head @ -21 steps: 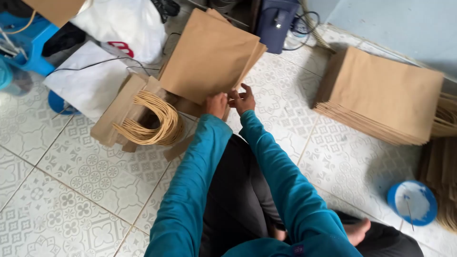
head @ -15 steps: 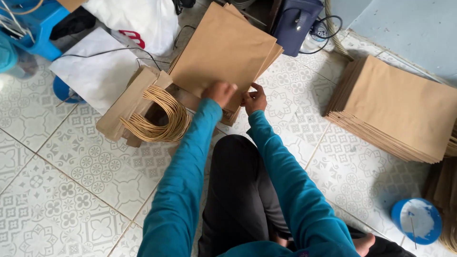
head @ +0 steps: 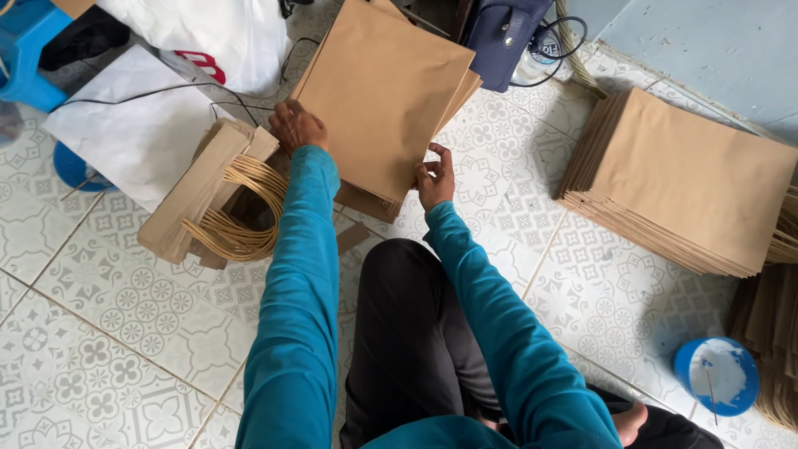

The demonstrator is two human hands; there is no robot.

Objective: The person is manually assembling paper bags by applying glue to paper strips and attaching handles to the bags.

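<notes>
A stack of flat brown paper bags point(head: 384, 91) lies on the tiled floor in front of me. My left hand point(head: 297, 126) grips the stack's left edge, fingers curled over it. My right hand point(head: 435, 180) holds the stack's near right corner, thumb on top. Both arms are in teal sleeves. Beside the left hand sits a bundle of folded brown paper strips with looped twine handles point(head: 218, 204).
A second, thicker stack of brown paper bags point(head: 682, 179) lies at the right. A blue dish of white paste point(head: 716, 376) sits near right. White sheets and a white plastic bag point(head: 208, 37) lie at upper left, a dark blue bag point(head: 503, 37) behind.
My left hand has moved from the stack's near corner up and left to its left edge. The right hand has stayed at the near corner. The view has shifted slightly.
</notes>
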